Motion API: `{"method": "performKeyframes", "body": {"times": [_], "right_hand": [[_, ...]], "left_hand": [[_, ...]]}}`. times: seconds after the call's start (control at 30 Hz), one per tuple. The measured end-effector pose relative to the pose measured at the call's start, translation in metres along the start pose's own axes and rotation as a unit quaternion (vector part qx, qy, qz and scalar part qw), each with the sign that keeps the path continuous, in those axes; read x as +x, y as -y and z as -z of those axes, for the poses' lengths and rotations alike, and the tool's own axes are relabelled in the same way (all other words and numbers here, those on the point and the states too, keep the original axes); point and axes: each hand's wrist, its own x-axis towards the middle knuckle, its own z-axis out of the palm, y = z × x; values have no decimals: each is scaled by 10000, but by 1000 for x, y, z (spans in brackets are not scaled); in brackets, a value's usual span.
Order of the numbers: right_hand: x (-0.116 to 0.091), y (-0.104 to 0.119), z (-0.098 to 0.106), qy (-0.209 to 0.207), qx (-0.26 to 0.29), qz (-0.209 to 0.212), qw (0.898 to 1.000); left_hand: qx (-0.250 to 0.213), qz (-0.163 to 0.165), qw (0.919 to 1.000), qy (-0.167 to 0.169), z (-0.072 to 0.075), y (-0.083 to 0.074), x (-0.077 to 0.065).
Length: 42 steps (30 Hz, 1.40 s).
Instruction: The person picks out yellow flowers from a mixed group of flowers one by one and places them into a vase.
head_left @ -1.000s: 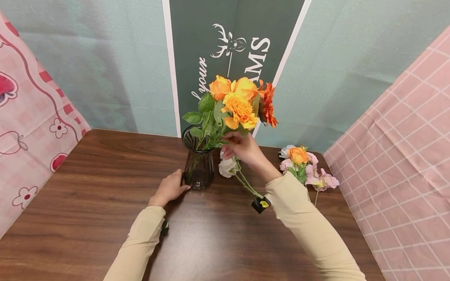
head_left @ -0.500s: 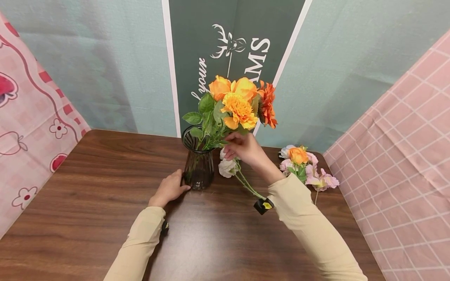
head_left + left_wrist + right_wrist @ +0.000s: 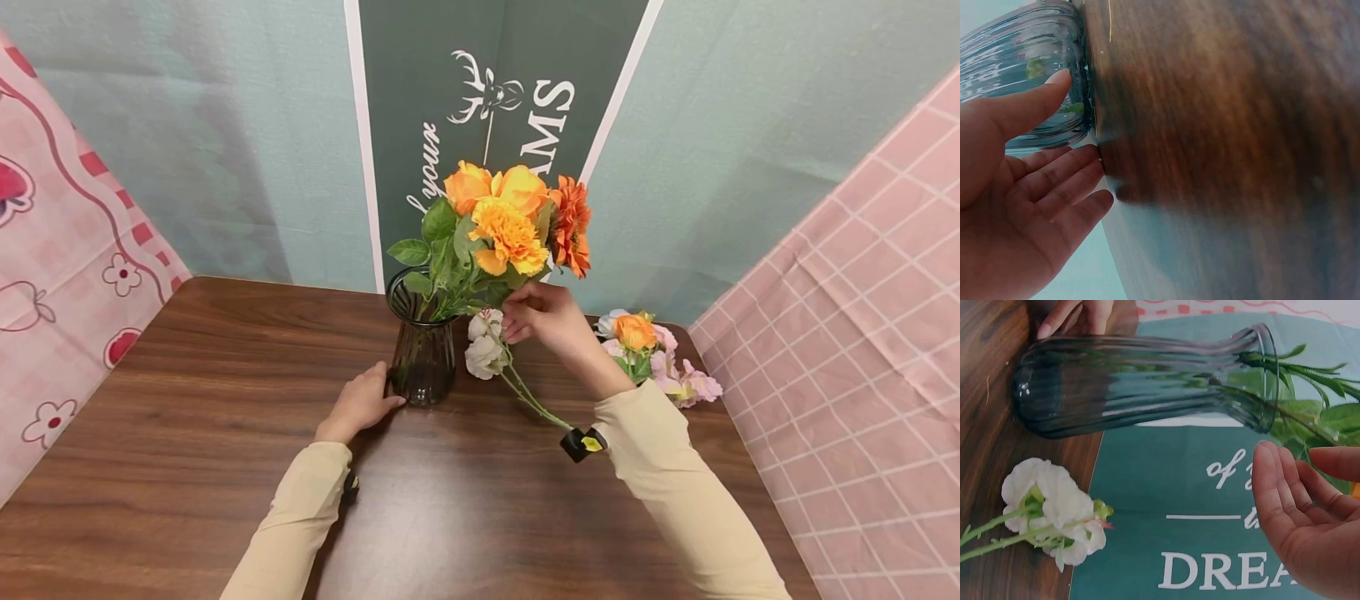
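A ribbed, dark clear vase stands upright on the table, holding stems with orange flowers and green leaves. My left hand rests on the table against the vase's left side; in the left wrist view, its loose thumb and fingers flank the base. To the right of the rim my right hand hovers just under the blooms, beside the leaves. In the right wrist view, its fingers are relaxed, bent a little, with nothing between them. A dark-orange flower leans out to the right of the bunch.
White flowers on long green stems lie right of the vase. Farther right lies a pile of loose flowers, orange, pink and pale blue. Fabric backdrops enclose the wooden table at the back and both sides.
My right hand has drawn back to the right and slightly down, away from the stems, its fingers coming off them. The flowers stay in the vase. My left hand has not moved.
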Motion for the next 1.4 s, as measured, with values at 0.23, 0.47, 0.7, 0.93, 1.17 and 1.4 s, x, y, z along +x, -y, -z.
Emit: {"method": "performKeyframes", "body": {"times": [0.23, 0.47, 0.7, 0.93, 1.17, 1.4], "right_hand": [[-5, -7, 15, -58, 124, 14, 9999], [-12, -20, 30, -252, 230, -95, 9994], [-20, -38, 48, -405, 347, -269, 9982], [-32, -57, 68, -481, 302, -433, 9974], [-44, -76, 89, -570, 529, -422, 9961], [-56, -94, 111, -777, 231, -978, 9919]], "left_hand": [[19, 5, 10000, 25, 0, 0, 1], [24, -17, 10000, 2, -2, 2, 1], [-2, -57, 10000, 3, -3, 2, 1], [8, -22, 10000, -48, -2, 1, 1], [43, 18, 10000, 22, -1, 0, 1], [-7, 9, 10000, -1, -1, 1, 1]]}}
